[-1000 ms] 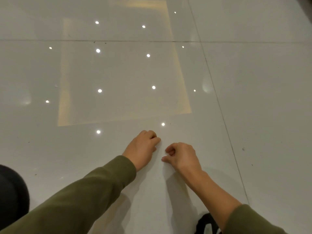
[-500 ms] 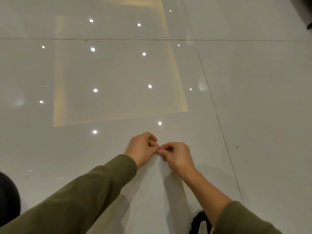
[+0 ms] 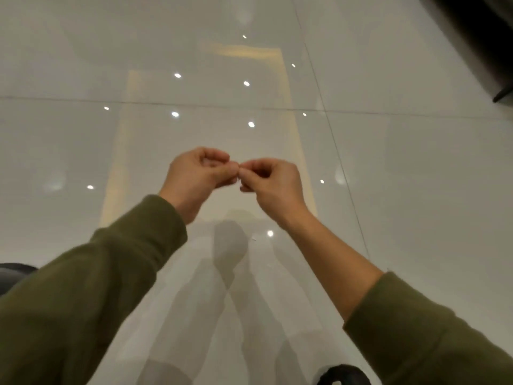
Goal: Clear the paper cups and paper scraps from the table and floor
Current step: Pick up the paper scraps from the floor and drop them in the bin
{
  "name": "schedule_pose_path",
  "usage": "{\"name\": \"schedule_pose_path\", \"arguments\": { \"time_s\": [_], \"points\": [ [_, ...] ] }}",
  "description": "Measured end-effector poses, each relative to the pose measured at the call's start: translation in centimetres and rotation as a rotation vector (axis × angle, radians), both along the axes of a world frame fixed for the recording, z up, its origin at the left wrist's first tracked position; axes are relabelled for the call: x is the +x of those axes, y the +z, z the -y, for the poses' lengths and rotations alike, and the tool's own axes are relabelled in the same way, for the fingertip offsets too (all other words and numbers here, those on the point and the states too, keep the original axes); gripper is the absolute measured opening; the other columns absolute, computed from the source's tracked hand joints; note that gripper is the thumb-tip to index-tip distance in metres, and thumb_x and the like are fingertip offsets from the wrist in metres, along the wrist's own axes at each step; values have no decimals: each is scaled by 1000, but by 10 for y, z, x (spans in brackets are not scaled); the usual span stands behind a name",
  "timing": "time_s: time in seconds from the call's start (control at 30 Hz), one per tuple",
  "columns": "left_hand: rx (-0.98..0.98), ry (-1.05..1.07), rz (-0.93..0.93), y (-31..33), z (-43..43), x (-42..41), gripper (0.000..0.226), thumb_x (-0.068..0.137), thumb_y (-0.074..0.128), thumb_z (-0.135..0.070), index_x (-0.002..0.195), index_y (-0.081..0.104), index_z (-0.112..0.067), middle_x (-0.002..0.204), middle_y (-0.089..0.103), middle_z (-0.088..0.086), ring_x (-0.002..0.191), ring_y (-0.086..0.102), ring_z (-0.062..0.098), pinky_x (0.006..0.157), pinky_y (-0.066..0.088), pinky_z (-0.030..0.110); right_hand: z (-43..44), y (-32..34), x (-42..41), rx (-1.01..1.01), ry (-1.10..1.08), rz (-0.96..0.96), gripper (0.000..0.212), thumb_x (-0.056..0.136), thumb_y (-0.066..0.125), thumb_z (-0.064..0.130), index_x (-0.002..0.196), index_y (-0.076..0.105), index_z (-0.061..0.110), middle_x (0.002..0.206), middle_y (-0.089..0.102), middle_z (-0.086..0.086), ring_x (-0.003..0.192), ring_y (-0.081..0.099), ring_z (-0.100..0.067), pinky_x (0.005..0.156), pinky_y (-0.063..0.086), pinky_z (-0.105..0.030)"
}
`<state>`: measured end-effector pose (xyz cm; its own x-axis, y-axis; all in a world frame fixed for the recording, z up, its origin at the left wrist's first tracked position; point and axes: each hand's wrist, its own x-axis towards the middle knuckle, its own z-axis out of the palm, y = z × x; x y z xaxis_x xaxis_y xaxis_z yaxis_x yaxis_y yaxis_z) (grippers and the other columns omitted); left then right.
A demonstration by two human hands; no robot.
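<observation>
My left hand [image 3: 198, 176] and my right hand [image 3: 268, 182] are raised above the glossy white tile floor [image 3: 402, 190]. Their pinched fingertips meet in mid-air. Both seem to pinch one tiny pale paper scrap [image 3: 239, 170], which is almost hidden between the fingers. Another small white paper scrap [image 3: 254, 238] lies on the floor below the hands, beside a bright light reflection. No paper cup or table is in view.
A dark round object [image 3: 11, 273] sits at the left edge. A black item [image 3: 342, 375] shows at the bottom. Dark furniture [image 3: 485, 37] fills the top right corner. Ceiling lights and my arms' shadows reflect in the tiles.
Both hands have lifted off the floor and come together at the fingertips. The view has tilted up and forward, bringing dark furniture in at the top right.
</observation>
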<state>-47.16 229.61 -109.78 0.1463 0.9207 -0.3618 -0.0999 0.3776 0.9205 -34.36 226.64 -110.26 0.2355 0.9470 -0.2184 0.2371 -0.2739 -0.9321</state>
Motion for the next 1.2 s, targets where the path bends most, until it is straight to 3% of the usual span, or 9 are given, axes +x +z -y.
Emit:
{"name": "schedule_pose_path", "arguments": {
  "time_s": [0.33,0.5,0.67,0.73,0.83,0.93,1.0,1.07,1.2],
  "points": [
    [243,389,-277,153,46,-208,13,80,65,2,88,63,-8,83,67,8,74,70,16,67,54,19,-34,142,-200,208,672,-53,11,81,70,16,70,68,19,67,68,0,60,67,-11,73,59,-37],
    [124,637,-326,151,126,-282,15,80,62,8,81,62,-7,74,63,9,58,64,11,64,56,17,10,140,-296,131,1016,4,15,79,70,14,64,68,16,64,68,-5,60,67,-15,74,59,-41],
    [68,801,-412,126,169,-317,14,81,64,5,85,65,-8,81,68,9,70,67,16,68,56,18,40,123,-348,151,1140,118,18,79,69,14,63,65,22,74,71,-9,74,69,-24,76,58,-42],
    [32,793,-481,115,180,-324,17,81,64,5,86,65,-11,86,69,9,80,68,20,73,56,22,45,116,-355,154,1233,209,3,80,69,14,81,72,16,84,71,-7,79,68,-22,79,57,-40],
    [-57,748,-677,100,189,-333,18,81,68,-3,94,65,-14,90,70,7,84,68,22,79,56,32,43,101,-353,184,1331,390,27,83,65,11,110,68,12,108,69,-5,90,65,-17,79,52,-27],
    [-72,796,-1065,93,196,-344,27,82,68,-20,109,64,-15,98,67,3,83,63,15,80,50,26,38,91,-347,205,1369,464,31,84,63,10,116,66,13,115,67,-3,94,62,-15,75,44,-21],
    [-95,774,-1356,91,200,-353,45,83,67,-29,123,57,-12,113,59,10,98,58,23,89,44,30,34,87,-347,214,1373,473,32,85,63,11,117,65,13,117,66,-3,90,59,-12,75,43,-21],
    [-249,708,-1465,89,201,-363,54,85,63,-36,130,50,-8,123,52,17,111,51,33,95,41,39,34,85,-349,224,1378,468,32,86,63,13,118,64,13,117,66,-3,88,57,-10,76,42,-20],
    [-544,532,-1422,81,206,-377,34,92,52,-31,109,60,-3,97,62,17,83,55,33,70,42,34,39,79,-355,264,1380,488,33,88,60,14,121,62,13,120,64,-4,100,61,-17,78,44,-21]
  ]
}}
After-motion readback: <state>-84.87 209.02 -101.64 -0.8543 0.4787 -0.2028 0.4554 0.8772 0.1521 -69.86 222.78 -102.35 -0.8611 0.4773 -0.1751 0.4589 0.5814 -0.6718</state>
